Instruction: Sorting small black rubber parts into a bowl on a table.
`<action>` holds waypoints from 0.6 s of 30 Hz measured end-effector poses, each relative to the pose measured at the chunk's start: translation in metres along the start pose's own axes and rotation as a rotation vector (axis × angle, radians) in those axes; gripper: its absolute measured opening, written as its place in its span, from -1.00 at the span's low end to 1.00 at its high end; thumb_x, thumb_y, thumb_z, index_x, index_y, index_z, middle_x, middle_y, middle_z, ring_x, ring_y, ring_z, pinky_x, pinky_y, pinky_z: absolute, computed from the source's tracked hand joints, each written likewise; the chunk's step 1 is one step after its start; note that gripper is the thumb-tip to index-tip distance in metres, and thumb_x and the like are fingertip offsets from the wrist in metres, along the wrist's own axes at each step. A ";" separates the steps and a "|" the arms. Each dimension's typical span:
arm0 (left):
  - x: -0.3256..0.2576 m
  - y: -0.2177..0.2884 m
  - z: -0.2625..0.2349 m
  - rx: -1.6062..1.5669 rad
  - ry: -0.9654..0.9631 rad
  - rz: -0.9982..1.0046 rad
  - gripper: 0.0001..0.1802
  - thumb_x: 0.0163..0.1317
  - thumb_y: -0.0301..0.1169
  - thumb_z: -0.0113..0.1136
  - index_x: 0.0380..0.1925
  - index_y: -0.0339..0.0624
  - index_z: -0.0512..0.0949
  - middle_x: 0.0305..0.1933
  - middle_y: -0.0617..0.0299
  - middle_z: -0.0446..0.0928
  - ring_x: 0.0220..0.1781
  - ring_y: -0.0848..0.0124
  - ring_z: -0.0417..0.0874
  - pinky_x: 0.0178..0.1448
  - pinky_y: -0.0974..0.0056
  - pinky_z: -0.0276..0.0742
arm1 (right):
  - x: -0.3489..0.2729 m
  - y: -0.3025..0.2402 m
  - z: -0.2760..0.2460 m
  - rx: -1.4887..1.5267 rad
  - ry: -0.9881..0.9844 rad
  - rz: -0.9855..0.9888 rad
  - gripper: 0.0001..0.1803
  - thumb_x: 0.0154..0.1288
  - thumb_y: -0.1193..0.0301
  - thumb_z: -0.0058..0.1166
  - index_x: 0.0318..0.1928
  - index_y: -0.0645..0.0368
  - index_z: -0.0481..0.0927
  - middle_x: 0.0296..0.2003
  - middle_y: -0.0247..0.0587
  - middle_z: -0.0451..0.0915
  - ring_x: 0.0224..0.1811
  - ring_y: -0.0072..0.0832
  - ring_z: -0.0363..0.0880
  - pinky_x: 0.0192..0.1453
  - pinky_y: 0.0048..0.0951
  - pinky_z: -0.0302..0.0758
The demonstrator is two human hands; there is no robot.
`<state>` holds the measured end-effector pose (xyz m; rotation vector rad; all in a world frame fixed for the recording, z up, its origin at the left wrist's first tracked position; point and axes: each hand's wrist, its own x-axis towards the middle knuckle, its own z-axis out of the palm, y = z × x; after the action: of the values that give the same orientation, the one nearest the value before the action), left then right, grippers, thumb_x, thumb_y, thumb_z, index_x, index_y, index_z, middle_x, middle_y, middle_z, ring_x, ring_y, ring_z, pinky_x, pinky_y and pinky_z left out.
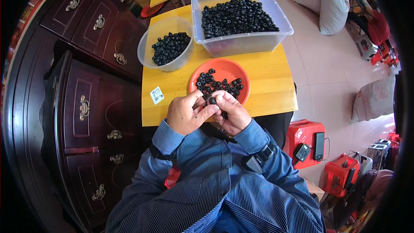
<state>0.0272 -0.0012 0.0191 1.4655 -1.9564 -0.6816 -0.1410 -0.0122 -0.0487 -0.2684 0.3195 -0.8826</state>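
My left hand (pixel 186 113) and my right hand (pixel 233 113) meet over the near rim of an orange-red plate (pixel 244 75). Both are closed, with thumbs and fingertips pinched together. Between them is a small black round piece (pixel 212 100), gripped at the right thumb and fingers. A dark bit shows at the left fingertips too, partly hidden. Below my right fingers, another black piece (pixel 224 115) peeks out. Several loose black round pieces (pixel 224 83), some with a hole, lie in the plate beyond my hands.
On the yellow table (pixel 269 84) stand a round clear tub (pixel 144 54) and a large rectangular clear bin (pixel 241 47), both holding black pieces. Dark wooden drawers (pixel 75 116) flank the left. Red stools (pixel 304 136), white sacks (pixel 334 6) and a person in red (pixel 378 26) are at right.
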 end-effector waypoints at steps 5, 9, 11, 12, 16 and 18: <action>-0.002 0.002 -0.001 0.024 -0.029 0.007 -0.46 0.17 0.02 0.39 -0.55 -0.22 0.42 -0.67 0.13 0.48 -0.64 0.20 0.59 -0.52 0.19 0.43 | -0.001 0.002 -0.007 0.010 -0.095 0.022 -0.84 0.50 0.34 0.04 -0.03 0.10 0.53 -0.36 -0.47 0.53 -0.56 -0.82 0.27 -0.54 -0.77 0.25; -0.003 0.000 0.002 0.033 -0.020 0.054 -0.49 0.18 -0.05 0.43 -0.53 -0.24 0.41 -0.69 0.19 0.38 -0.67 0.42 0.42 -0.54 0.29 0.34 | 0.001 0.004 -0.012 0.004 -0.139 0.000 -0.85 0.49 0.36 0.05 -0.03 0.10 0.53 -0.36 -0.48 0.53 -0.59 -0.83 0.19 -0.56 -0.79 0.16; -0.004 0.000 0.000 0.026 -0.027 0.050 -0.49 0.17 -0.05 0.43 -0.53 -0.24 0.42 -0.69 0.19 0.37 -0.67 0.42 0.42 -0.54 0.28 0.34 | 0.001 0.005 -0.014 -0.002 -0.149 -0.001 -0.86 0.49 0.36 0.05 -0.03 0.10 0.53 -0.36 -0.48 0.53 -0.59 -0.83 0.20 -0.56 -0.79 0.16; -0.004 0.001 -0.001 0.020 -0.032 0.046 -0.49 0.17 -0.05 0.43 -0.53 -0.24 0.42 -0.69 0.19 0.37 -0.68 0.41 0.42 -0.54 0.28 0.34 | 0.001 0.005 -0.015 -0.009 -0.159 -0.002 -0.86 0.49 0.37 0.05 -0.03 0.10 0.53 -0.36 -0.47 0.54 -0.59 -0.83 0.20 -0.56 -0.79 0.17; -0.004 0.001 0.000 0.034 -0.028 0.060 -0.50 0.17 -0.06 0.43 -0.53 -0.24 0.43 -0.70 0.19 0.36 -0.68 0.41 0.42 -0.54 0.28 0.34 | 0.000 0.004 -0.012 -0.010 -0.143 0.004 -0.87 0.49 0.38 0.04 -0.04 0.10 0.53 -0.35 -0.47 0.55 -0.59 -0.83 0.21 -0.56 -0.79 0.18; -0.004 0.000 0.001 0.059 -0.030 0.071 -0.51 0.18 -0.04 0.41 -0.52 -0.23 0.45 -0.71 0.18 0.36 -0.69 0.37 0.44 -0.54 0.27 0.34 | 0.000 0.005 -0.014 0.004 -0.135 0.012 -0.88 0.49 0.39 0.04 -0.04 0.11 0.53 -0.36 -0.46 0.55 -0.58 -0.83 0.23 -0.55 -0.79 0.19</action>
<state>0.0278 0.0029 0.0178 1.4207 -2.0571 -0.6220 -0.1425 -0.0106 -0.0632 -0.3211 0.1937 -0.8490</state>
